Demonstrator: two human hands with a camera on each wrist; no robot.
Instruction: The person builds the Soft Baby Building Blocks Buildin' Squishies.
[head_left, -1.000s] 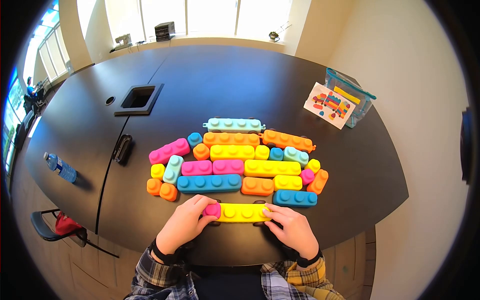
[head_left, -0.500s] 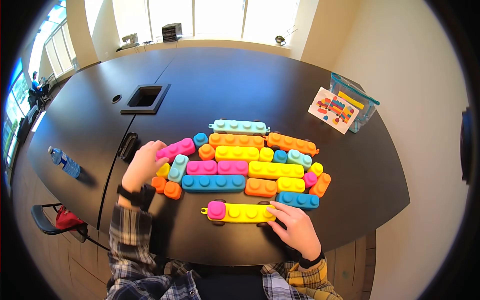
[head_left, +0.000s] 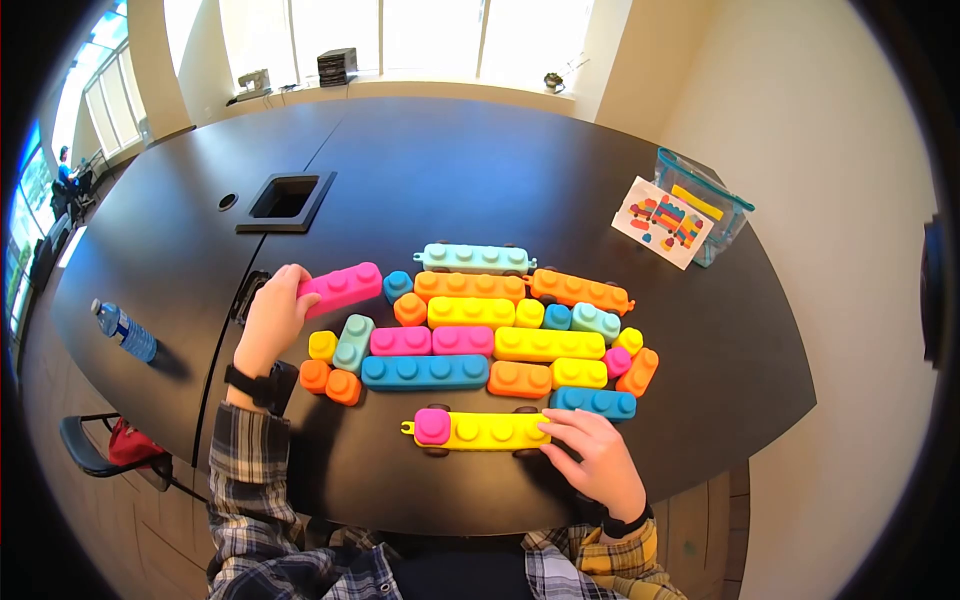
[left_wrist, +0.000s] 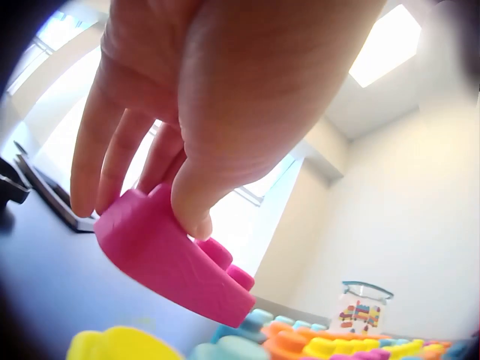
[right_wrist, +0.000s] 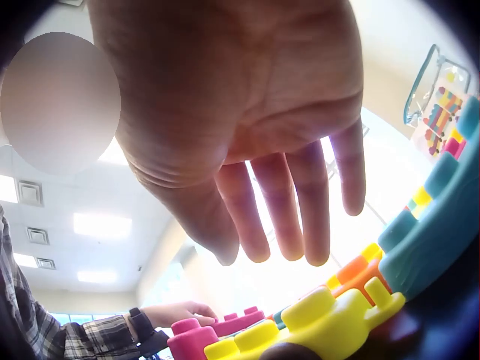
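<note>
My left hand pinches a long pink block by its left end, thumb on the near side. In the left wrist view that pink block is tilted and held above the table. Close to me lies a yellow wheeled base with a row of studs and a hook at its left end. A small pink block sits on its leftmost stud. My right hand hovers at the base's right end. Its fingers hang straight in the right wrist view, holding nothing.
Rows of colourful blocks lie beyond the base, with a light-blue wheeled base and an orange wheeled base behind. A picture card leans on a clear bag. A water bottle and a dark case are at left.
My left hand has left the small pink block on the yellow base, reached forward-left to the long pink block and lifted it. The right hand has stayed by the base's right end.
</note>
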